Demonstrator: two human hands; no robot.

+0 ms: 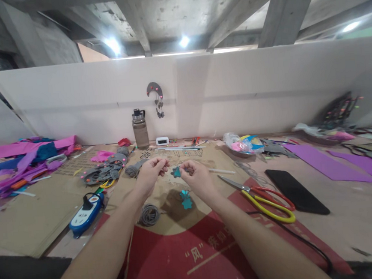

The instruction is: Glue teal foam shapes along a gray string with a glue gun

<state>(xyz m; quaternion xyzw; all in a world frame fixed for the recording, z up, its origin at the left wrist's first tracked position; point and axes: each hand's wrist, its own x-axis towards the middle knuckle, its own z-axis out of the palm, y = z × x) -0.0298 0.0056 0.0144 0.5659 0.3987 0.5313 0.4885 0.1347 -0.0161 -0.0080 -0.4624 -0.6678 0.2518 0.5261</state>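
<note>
Both my hands are raised above the cardboard-covered table [34, 216]. My right hand [197, 177] pinches a small teal felt flower [176, 171] at its left edge. My left hand [151, 171] is closed in a pinch just left of it, fingertips near the flower; what it holds is too thin to make out. A second teal felt flower [186, 198] lies on the table below my hands. Left of that flower sits a coil of grey cord [149, 214].
Yellow-and-red scissors [263, 198] and a black phone [295, 185] lie to the right. A blue-white power strip [86, 210] and grey felt pieces [103, 172] are at left, with purple felt [16, 159] beyond. A water bottle [140, 128] stands by the white partition.
</note>
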